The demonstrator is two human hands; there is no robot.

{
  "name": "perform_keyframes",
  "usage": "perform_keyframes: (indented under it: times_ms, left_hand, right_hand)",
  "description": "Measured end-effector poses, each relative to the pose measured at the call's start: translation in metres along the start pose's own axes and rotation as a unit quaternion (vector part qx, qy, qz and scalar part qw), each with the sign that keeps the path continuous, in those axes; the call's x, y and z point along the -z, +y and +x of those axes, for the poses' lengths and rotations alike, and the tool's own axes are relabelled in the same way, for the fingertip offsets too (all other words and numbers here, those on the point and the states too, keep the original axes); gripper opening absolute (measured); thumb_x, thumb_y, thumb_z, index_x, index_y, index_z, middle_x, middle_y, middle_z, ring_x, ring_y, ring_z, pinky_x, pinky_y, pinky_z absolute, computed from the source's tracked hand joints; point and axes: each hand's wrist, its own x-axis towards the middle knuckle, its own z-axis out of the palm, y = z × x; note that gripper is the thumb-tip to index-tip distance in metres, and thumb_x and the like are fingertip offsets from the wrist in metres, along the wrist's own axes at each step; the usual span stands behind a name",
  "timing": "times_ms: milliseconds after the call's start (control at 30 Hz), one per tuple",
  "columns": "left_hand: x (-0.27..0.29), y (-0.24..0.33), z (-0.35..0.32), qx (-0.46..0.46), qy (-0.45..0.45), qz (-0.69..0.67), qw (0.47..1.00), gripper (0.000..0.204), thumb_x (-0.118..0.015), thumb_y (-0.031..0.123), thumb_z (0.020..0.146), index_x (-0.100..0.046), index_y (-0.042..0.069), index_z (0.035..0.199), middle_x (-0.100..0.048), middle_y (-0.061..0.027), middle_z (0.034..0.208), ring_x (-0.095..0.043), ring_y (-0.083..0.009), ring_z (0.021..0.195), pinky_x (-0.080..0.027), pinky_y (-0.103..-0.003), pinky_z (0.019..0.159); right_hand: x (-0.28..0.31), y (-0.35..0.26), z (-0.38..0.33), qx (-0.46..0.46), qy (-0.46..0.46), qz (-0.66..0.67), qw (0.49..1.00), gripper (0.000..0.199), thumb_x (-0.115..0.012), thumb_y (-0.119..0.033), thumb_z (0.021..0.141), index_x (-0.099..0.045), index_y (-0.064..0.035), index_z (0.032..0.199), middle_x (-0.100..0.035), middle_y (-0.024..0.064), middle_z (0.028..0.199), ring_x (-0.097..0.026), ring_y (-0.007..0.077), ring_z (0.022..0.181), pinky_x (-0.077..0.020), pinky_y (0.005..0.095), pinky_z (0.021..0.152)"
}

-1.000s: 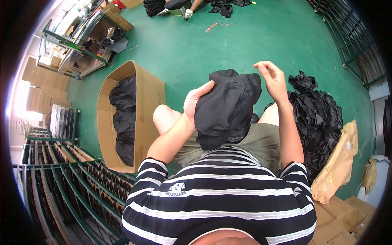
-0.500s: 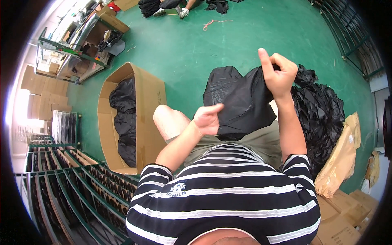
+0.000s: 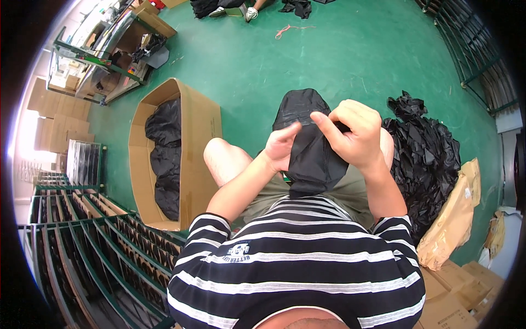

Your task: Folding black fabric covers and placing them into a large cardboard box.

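A limp black piece of thin, cloth-like material (image 3: 316, 163) hangs between my hands, above my lap. My left hand (image 3: 280, 148) grips its left side, thumb on top and fingers out of sight beneath. At the upper right, my right hand (image 3: 353, 131) is closed on its edge, fingers curled in. Just beyond my hands, another black rounded piece (image 3: 302, 104) shows; whether it joins the held one I cannot tell. On the floor to my right lies a heap of crumpled black pieces (image 3: 424, 159).
At my left stands an open cardboard box (image 3: 200, 126) with black bundles (image 3: 166, 156) inside. Green metal racks (image 3: 104, 247) fill the lower left. A tan plastic wrapper (image 3: 452, 214) and cartons (image 3: 455, 290) lie at right. Another person's foot (image 3: 251, 13) shows far ahead.
My right hand has come down and left, closer to my left hand. The black piece, stretched out before, is now folded narrower between them.
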Motion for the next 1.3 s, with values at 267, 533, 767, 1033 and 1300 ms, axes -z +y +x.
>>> perform_keyframes:
  times_ms: [267,533,767,1033,1300]
  left_hand:
    - [-0.024,0.013,-0.038,-0.057,-0.011,0.038,0.998,0.06,-0.054,0.026,0.089,-0.036,-0.006,0.136,-0.049,-0.0234,0.132,-0.049,-0.0349,0.122,-0.033,-0.05,0.108]
    - [-0.042,-0.015,-0.023,-0.125,-0.048,-0.129,0.983,0.087,-0.037,0.072,0.085,-0.049,-0.002,0.13,-0.044,-0.0216,0.139,-0.042,-0.0379,0.127,-0.03,-0.053,0.108]
    - [0.017,-0.016,-0.064,0.105,0.042,-0.099,0.989,0.094,-0.046,0.065,0.087,-0.025,-0.01,0.141,-0.036,-0.0237,0.143,-0.042,-0.0322,0.129,-0.03,-0.045,0.11]
    - [-0.038,0.014,-0.042,0.339,0.27,0.234,0.87,0.038,-0.056,0.004,0.09,-0.052,-0.008,0.126,-0.059,-0.0156,0.122,-0.058,-0.0204,0.109,-0.044,-0.034,0.097]
    - [-0.034,0.049,-0.069,0.186,0.194,0.048,0.962,0.028,-0.05,-0.002,0.087,-0.058,-0.014,0.111,-0.061,-0.0282,0.112,-0.061,-0.0385,0.105,-0.048,-0.048,0.094]
  right_hand:
    - [0.018,0.084,-0.039,-0.341,-0.155,0.324,0.869,0.073,-0.013,-0.052,0.099,-0.063,-0.0017,0.113,-0.065,0.0096,0.111,-0.054,0.0205,0.111,-0.0338,0.0352,0.098]
    - [-0.021,0.103,-0.126,-0.438,-0.24,0.671,0.549,0.05,-0.053,-0.04,0.094,-0.055,0.0025,0.121,-0.062,0.0082,0.118,-0.06,0.0159,0.103,-0.0457,0.0295,0.093]
    - [0.001,0.058,-0.043,-0.371,-0.475,0.455,0.655,0.024,-0.063,-0.022,0.09,-0.059,-0.0048,0.075,-0.051,-0.0083,0.067,-0.044,0.0007,0.063,-0.0368,0.021,0.056]
    - [0.02,0.09,-0.033,-0.305,-0.6,0.52,0.526,0.033,-0.079,-0.015,0.076,-0.06,0.0063,0.094,-0.065,0.0052,0.081,-0.059,0.0076,0.071,-0.0456,0.0201,0.062]
    - [-0.02,0.11,-0.09,-0.317,-0.484,0.682,0.448,0.065,-0.084,-0.026,0.067,-0.056,0.0145,0.11,-0.067,0.0113,0.101,-0.063,0.0193,0.091,-0.0497,0.0319,0.086]
